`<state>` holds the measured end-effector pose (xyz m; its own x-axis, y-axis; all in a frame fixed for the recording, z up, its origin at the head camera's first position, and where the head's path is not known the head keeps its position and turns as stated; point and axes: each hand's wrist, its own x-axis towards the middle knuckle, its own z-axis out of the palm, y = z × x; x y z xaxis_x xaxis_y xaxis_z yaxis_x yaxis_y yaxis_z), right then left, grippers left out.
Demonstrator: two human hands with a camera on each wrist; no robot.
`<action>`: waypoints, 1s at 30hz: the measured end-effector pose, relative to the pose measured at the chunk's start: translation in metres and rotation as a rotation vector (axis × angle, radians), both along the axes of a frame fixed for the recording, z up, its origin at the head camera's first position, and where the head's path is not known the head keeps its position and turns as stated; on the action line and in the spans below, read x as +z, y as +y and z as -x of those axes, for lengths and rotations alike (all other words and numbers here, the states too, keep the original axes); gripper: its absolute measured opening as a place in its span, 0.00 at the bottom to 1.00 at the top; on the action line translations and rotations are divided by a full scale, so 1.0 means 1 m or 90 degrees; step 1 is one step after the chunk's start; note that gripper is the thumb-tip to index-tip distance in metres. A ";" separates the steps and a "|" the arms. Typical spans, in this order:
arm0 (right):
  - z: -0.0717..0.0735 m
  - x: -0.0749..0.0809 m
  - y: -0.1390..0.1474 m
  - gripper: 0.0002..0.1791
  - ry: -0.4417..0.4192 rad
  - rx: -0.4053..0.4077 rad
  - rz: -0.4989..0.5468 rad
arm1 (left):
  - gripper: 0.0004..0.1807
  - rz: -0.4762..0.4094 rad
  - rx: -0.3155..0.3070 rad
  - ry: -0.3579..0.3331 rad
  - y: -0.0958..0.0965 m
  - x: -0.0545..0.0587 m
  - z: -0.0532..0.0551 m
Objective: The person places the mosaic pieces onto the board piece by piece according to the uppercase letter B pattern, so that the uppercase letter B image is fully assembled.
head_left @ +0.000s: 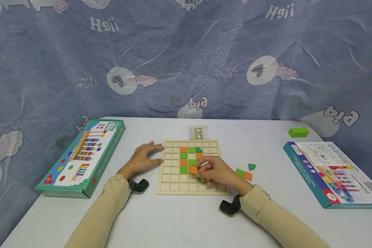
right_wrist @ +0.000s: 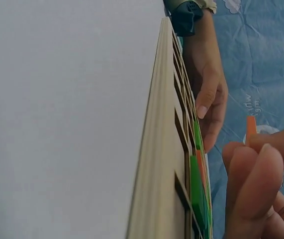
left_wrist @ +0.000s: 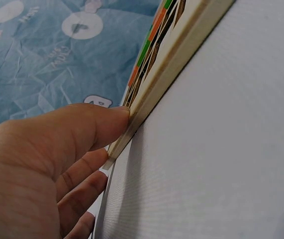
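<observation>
A pale wooden grid board (head_left: 168, 187) lies on the table, with several green and orange square tiles and dark green rounded pieces in its middle cells. My left hand (head_left: 144, 157) rests at the board's left edge, thumb and fingertips touching the rim (left_wrist: 154, 94), fingers fairly straight. Over the right half of the board, my right hand (head_left: 215, 170) pinches a small orange tile (right_wrist: 251, 128) between thumb and fingers, raised above the surface in the right wrist view. This hand covers some of the cells and pieces beneath it.
Beyond the board lies a small pattern card (head_left: 198, 132). Right of it are a loose green tile (head_left: 240, 172), an orange tile (head_left: 248, 176) and a dark green rounded piece (head_left: 251, 167). Boxes flank the table: left (head_left: 83, 155), right (head_left: 334, 175). A green block (head_left: 298, 132) sits behind the right box.
</observation>
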<state>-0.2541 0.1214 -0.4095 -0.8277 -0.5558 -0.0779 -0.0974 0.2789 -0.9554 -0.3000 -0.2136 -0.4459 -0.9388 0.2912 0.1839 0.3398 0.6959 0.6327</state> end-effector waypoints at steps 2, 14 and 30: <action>0.001 -0.001 -0.004 0.15 0.011 -0.001 -0.016 | 0.31 0.000 0.000 -0.002 0.000 0.000 0.000; 0.001 0.000 -0.022 0.13 0.038 0.016 -0.077 | 0.32 0.008 -0.003 -0.003 0.001 0.002 0.002; -0.002 0.003 -0.037 0.10 0.131 0.049 -0.156 | 0.31 -0.001 0.000 -0.004 -0.001 0.001 0.000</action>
